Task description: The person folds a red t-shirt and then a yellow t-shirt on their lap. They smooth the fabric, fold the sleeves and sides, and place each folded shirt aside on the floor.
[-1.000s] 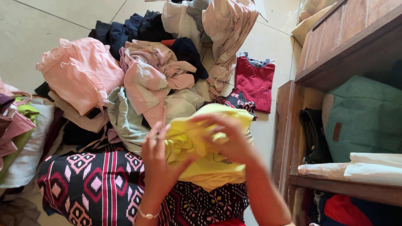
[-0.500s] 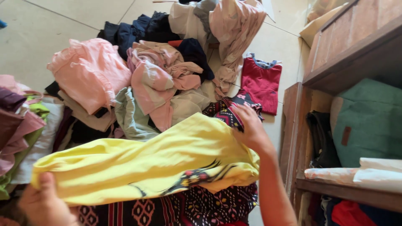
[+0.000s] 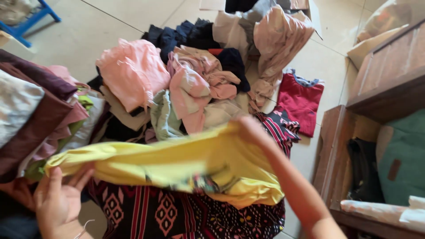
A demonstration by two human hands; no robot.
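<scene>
Big heap of clothes on the floor far from me, wooden shelf on the right. I've got a yellow garment stretched out blurry over a dark patterned cloth near me. Left hand pinches its left end, right hand grips the far right edge.

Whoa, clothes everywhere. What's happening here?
A person is holding a yellow garment stretched out between both hands: the left hand grips one end, the right hand the other. It hangs over a dark patterned cloth. Beyond it, a heap of clothes lies on the tiled floor, and a wooden shelf stands to the right.
</scene>
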